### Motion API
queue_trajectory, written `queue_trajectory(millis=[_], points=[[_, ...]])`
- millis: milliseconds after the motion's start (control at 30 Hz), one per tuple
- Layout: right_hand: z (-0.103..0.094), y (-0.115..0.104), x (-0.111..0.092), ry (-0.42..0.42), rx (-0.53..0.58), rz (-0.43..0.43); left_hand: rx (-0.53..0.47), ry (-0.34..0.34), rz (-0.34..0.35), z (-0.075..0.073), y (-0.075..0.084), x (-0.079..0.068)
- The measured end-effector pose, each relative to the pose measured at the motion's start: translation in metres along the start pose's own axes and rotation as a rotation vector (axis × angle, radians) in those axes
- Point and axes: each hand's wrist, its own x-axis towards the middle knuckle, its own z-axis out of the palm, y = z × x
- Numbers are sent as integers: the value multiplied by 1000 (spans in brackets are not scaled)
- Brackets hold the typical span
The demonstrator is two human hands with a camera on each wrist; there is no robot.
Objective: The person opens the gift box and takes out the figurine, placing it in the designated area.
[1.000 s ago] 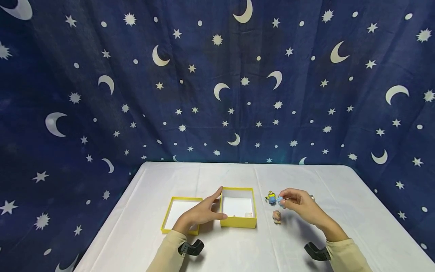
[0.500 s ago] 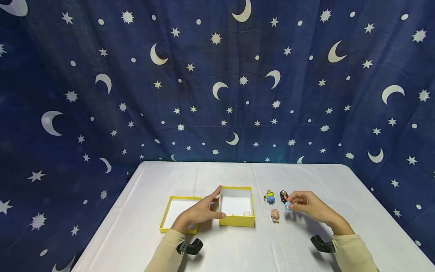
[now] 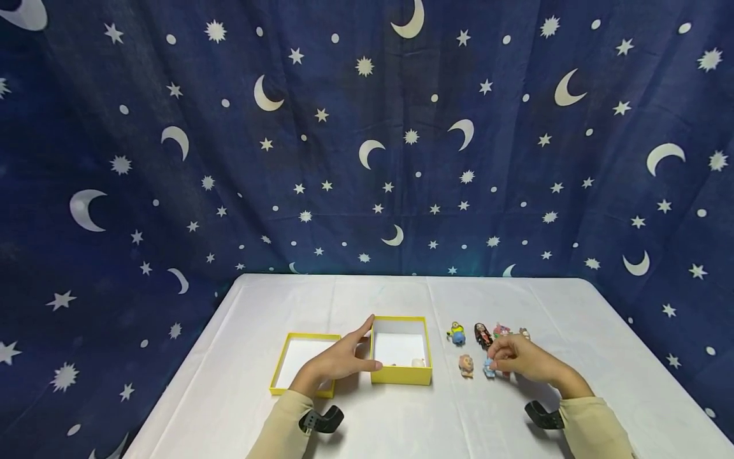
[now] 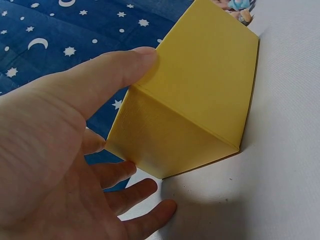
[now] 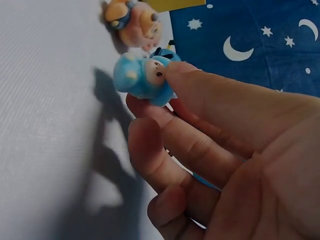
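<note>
My left hand [image 3: 341, 358] grips the open yellow box [image 3: 401, 376] along its left side. In the left wrist view the thumb lies on the box's rim, the other fingers near the side wall. My right hand [image 3: 520, 358] pinches a small light-blue figurine [image 5: 135, 77] between thumb and index finger, low over the table. A peach-coloured pig-like figurine [image 3: 466, 366] stands just left of it. Behind are a minion figurine [image 3: 457, 335] and a black-haired figurine [image 3: 483, 335]. A pink figurine [image 3: 502, 330] is partly covered by the right hand. A small whitish thing [image 3: 418, 363] lies inside the box.
Left of the box lies its yellow-rimmed lid [image 3: 304, 357], inner side up, partly under the left hand. Another small brownish figurine [image 3: 524, 332] shows beyond the right hand. The white-covered table [image 3: 401, 427] ends at a dark blue curtain [image 3: 344, 159] with moons and stars.
My right hand has carried the blue figurine from beside the minion rightward and toward me, uncovering the black-haired and pink figurines. My left hand stays on the box.
</note>
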Motion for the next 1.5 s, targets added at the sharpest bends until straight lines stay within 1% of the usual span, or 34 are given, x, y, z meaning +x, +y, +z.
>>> queue_trajectory(millis=[167,367,467,600,700,833,1100,1267,1500], points=[[3,6,-1,17,-16,12,2,-3,2,1,-1,0],[3,8,0,78,-113,-34,1,1,-4,0,1,-1],[4,7,0,93,-146,-23,-2,3,-8,0,1,-1],[5,6,1,93,-162,28,4,-2,1,0,1,0],[5,5,2,93,-168,47,6,-8,8,-1,2,1],[6,4,2,90,-163,60,4,-8,11,0,1,1],[1,3,1,75,-153,52,1,-6,10,0,1,0],[-4,-1,-3,82,-194,73,7,-5,11,0,2,0],[-10,-15,-6,109,-242,84,-1,-2,2,0,3,0]])
